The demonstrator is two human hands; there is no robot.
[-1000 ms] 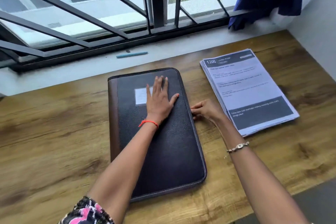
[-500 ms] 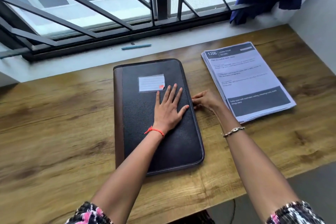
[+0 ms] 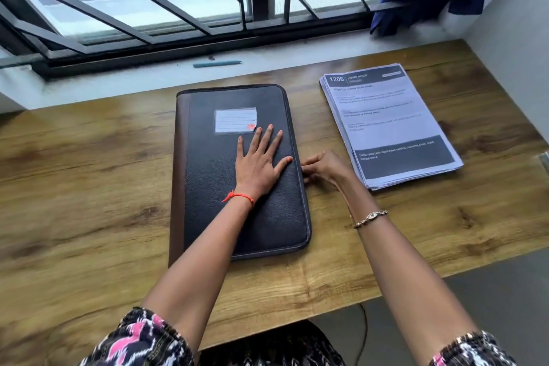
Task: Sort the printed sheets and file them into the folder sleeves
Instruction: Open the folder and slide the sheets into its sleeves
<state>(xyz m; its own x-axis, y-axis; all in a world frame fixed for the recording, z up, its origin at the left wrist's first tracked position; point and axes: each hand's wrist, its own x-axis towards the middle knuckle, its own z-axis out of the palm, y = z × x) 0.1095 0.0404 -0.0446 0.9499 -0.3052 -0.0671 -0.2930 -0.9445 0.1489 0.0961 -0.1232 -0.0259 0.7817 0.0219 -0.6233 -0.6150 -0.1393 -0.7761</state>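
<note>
One closed black folder (image 3: 208, 187) lies flat on the worktop (image 3: 89, 172), brown spine on its left. Left hand (image 3: 258, 163) rests flat on the folder cover, fingers straight and spread, just below the folder's label (image 3: 234, 119). Right hand (image 3: 325, 168) is at the folder's right edge, fingers curled; whether it grips the edge, cannot tell. Stack of printed sheets (image 3: 389, 125) lies right of the folder, apart. Pen (image 3: 217, 63) lies beyond the folder, on the sill.

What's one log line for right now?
folder: closed | left hand: flat on folder | right hand: at folder edge | sheets: stacked, unfiled
</note>
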